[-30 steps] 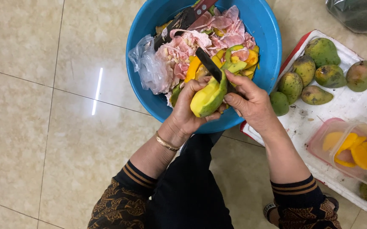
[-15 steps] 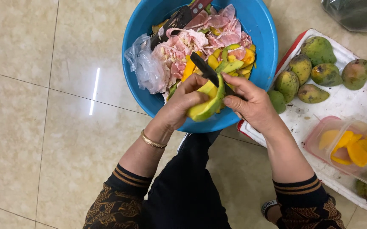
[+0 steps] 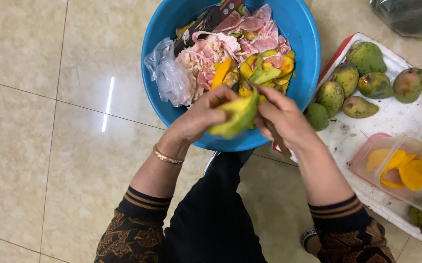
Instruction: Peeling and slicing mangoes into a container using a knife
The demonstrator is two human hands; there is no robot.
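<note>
Lower now, both hands are working over the round blue plastic basin: left hand fingers gripping the half-peeled green-yellow mango, right hand fingers closed around the knife, blade hidden, cutting shallow.

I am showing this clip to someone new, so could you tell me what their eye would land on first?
The big blue basin at top centre, heaped with pink scraps and yellow-green peel, draws the eye first. Just in front of it, the left hand holds a half-peeled mango while the right hand works at it. To the right, a white tray carries whole green mangoes and a clear tub of orange slices.
</note>
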